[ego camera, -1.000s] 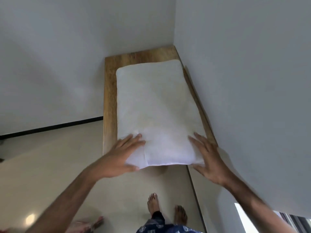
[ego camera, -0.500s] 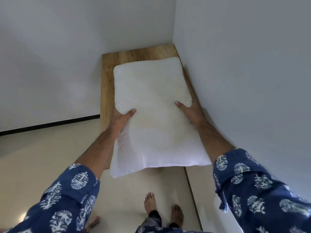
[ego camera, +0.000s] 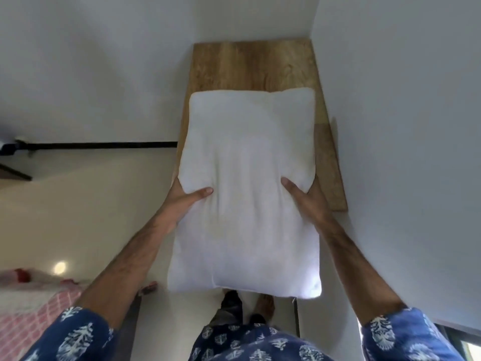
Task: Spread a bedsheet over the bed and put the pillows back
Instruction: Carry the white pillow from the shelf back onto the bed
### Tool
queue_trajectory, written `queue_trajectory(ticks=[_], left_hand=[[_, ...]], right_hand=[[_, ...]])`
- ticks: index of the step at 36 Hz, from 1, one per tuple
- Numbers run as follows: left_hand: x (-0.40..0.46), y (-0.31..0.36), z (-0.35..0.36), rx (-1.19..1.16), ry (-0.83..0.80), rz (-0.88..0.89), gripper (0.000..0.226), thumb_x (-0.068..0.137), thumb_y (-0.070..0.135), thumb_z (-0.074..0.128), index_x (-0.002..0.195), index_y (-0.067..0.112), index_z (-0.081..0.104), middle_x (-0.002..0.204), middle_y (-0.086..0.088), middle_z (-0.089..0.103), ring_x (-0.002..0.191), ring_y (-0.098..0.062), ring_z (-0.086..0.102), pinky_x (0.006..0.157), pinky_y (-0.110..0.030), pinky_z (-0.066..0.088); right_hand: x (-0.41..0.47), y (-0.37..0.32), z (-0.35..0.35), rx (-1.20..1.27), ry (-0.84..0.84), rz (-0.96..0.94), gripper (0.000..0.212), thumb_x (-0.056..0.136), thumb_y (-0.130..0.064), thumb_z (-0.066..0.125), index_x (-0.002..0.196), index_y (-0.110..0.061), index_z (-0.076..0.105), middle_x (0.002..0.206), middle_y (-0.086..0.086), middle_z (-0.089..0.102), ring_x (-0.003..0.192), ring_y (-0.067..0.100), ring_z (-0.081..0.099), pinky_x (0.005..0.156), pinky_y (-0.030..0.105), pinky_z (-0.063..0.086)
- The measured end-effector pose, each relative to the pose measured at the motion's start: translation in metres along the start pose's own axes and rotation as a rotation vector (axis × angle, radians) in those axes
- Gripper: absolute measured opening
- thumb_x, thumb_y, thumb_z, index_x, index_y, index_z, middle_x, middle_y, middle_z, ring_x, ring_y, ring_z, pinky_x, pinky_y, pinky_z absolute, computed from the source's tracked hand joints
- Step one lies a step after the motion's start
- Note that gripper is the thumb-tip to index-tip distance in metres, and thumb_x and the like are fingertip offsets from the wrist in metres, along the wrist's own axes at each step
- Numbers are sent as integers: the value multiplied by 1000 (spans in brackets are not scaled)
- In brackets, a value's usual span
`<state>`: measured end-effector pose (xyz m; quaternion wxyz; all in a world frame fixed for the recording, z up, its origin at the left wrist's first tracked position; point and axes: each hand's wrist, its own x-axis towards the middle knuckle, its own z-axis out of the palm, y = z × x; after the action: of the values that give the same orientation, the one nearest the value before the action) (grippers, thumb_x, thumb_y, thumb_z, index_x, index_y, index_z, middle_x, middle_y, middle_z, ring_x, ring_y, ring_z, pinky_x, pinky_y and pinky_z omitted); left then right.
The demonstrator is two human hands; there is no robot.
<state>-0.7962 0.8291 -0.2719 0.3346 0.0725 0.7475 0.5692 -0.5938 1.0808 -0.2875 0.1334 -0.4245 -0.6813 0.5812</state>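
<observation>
Both hands, left hand and right hand, grip the plump white rectangular pillow at its long sides, its long axis running straight away from the grip.

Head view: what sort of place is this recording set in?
Probably a bedroom in a home. Both hands, left hand and right hand, hold a white pillow over a wooden shelf in a wall corner, and pink patterned bedding shows at lower left.
</observation>
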Motion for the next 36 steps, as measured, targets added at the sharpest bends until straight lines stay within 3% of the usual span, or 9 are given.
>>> queue_trajectory(ticks=[3,8,12,16,20,25,28,32,36], left_hand=[[-27,-14,-2,-66,128,32,79,75,19,89,144,22,50,132,9,65,117,-3,64,98,-22,52],[-86,-40,-31,-173,322,20,77,76,13,88,143,18,51,131,9,65,114,-1,65,100,-25,51],[-144,-59,-74,-258,464,39,71,79,5,83,140,20,52,127,10,66,110,2,65,94,-21,53],[-213,-78,-128,-286,607,64,71,80,4,82,141,21,51,125,14,66,110,5,64,88,-18,54],[-291,-109,-182,-255,783,67,73,76,15,87,139,25,50,121,21,64,101,13,64,80,-13,53],[-399,-164,-241,-276,980,20,91,64,34,95,142,22,49,128,13,63,115,-4,61,95,-26,50],[-472,-202,-272,-280,1094,11,103,52,51,96,140,22,51,132,7,65,120,-11,64,101,-33,52],[-565,-240,-302,-287,1223,31,72,70,20,93,132,16,57,126,3,68,106,-1,68,85,-15,54],[-651,-278,-328,-312,1319,23,70,71,22,92,131,18,56,123,5,69,111,-10,67,95,-29,53]], right_hand=[[-11,-4,9,4,-41,-66,82,72,-60,84,140,-28,53,133,-15,61,125,5,58,114,30,41],[-30,-15,40,-76,-140,-156,95,66,-73,83,146,-37,46,139,-18,60,129,3,56,114,40,44],[-71,-35,85,-73,-323,-225,77,79,-52,84,145,-36,48,136,-17,63,124,3,60,110,40,49],[-112,-45,142,-99,-500,-303,87,77,-60,83,149,-35,42,144,-14,57,132,9,56,114,45,45],[-175,-58,203,-114,-645,-336,80,82,-49,81,149,-30,41,140,-14,57,114,-14,56,98,12,48],[-266,-61,280,-196,-868,-348,83,77,-61,81,146,-35,42,134,-12,62,116,13,64,98,41,55],[-330,-56,325,-229,-924,-394,83,73,-66,81,142,-35,46,130,-13,65,112,13,67,96,42,57],[-419,-46,379,-232,-1060,-466,74,75,-63,82,138,-40,52,127,-18,67,113,6,67,99,41,56],[-504,-33,425,-237,-1182,-527,68,78,-59,82,137,-40,54,128,-17,67,114,5,66,100,42,55]])
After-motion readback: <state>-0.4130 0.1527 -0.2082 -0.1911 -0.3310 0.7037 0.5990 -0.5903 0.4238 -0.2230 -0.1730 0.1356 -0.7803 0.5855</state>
